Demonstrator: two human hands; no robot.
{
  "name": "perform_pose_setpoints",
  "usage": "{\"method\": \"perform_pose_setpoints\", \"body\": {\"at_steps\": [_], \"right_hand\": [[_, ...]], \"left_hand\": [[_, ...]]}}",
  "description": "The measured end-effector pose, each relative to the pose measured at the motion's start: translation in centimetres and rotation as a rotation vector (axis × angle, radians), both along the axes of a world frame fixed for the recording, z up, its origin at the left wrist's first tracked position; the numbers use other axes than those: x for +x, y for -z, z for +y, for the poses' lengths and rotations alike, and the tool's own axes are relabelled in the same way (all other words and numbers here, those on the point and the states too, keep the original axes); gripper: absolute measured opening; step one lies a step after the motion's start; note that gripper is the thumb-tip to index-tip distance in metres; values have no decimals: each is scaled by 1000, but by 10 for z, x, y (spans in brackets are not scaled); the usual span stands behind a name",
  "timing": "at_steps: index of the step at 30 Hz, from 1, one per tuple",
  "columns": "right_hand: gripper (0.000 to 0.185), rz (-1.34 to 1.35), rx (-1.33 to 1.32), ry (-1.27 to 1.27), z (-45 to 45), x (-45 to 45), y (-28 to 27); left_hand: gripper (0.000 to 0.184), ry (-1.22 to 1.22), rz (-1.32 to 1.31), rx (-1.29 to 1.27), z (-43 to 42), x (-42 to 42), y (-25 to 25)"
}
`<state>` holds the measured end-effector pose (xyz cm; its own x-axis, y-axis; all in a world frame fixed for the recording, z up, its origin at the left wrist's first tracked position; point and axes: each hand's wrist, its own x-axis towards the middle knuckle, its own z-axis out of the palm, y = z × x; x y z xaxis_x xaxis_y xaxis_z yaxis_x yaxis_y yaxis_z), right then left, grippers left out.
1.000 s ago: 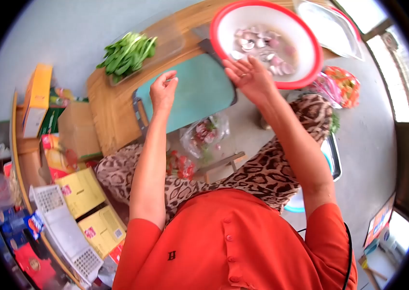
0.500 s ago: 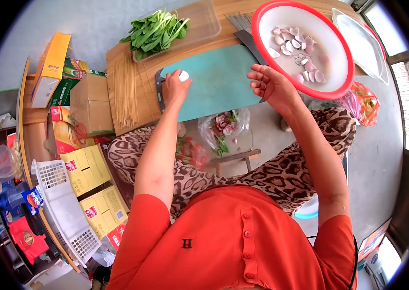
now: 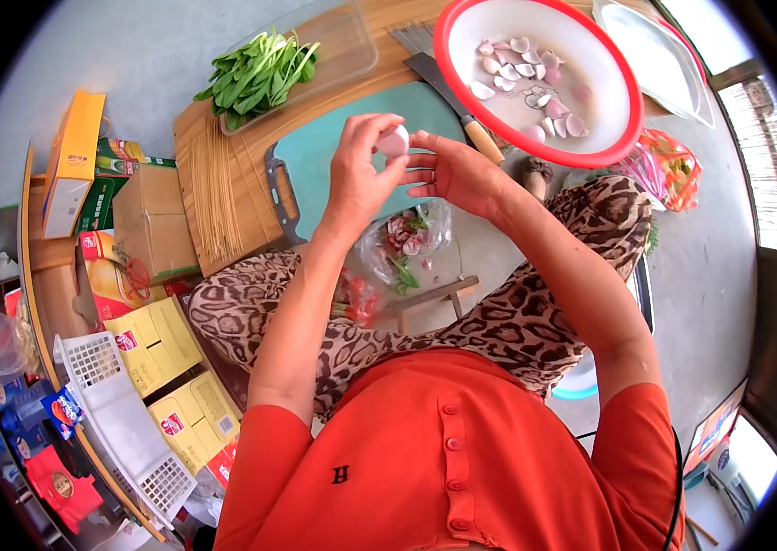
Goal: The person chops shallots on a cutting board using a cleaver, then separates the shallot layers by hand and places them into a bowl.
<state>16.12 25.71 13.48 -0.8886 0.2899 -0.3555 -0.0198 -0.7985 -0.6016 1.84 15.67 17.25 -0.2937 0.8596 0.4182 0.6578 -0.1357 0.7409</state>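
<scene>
My left hand (image 3: 358,174) pinches a pale pink-and-white, rounded vegetable piece (image 3: 393,141) between thumb and fingers, above the teal cutting board (image 3: 313,151). My right hand (image 3: 464,176), a ring on one finger, is held close beside it with fingers extended; whether its fingertips touch the piece I cannot tell. Similar pink-white pieces (image 3: 550,108) lie in shallow liquid inside a white bowl with a red rim (image 3: 445,69). Between board and bowl is a knife (image 3: 483,140) with a wooden handle. Below the hands sits a clear plastic bag (image 3: 439,241) of reddish scraps and leaves.
Leafy greens (image 3: 264,75) rest on a clear plastic tray (image 3: 352,46) at the back left. Thin wooden skewers (image 3: 214,197) lie along the table's left edge. Cardboard boxes (image 3: 157,220) and a white plastic basket (image 3: 122,422) stand to my left.
My left hand has lifted the piece off the board area and brought it right. My right hand has moved left to meet it. The whole view has shifted slightly, exposing the knife's handle.
</scene>
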Motion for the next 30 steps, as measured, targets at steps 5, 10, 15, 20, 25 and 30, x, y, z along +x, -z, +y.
{"method": "perform_pose_setpoints", "body": {"at_steps": [5,10,15,20,25,30], "right_hand": [[35,149,37,3,3,2,2],[30,186,41,39,3,3,-4],[29,177,106,92,0,8,-19],[38,129,329,150,-6,8,-21],[42,110,446,135,-5,8,-19],[41,106,506,146,-5,6,-17]], "left_hand": [[49,43,73,-61,-4,12,-10],[42,-32,-21,-59,-7,20,-24],[39,-108,-177,-169,-9,13,-23],[37,-124,-178,-227,-8,19,-29],[34,-167,-118,-167,-5,30,-27],[33,-193,-157,-138,-5,31,-25]]}}
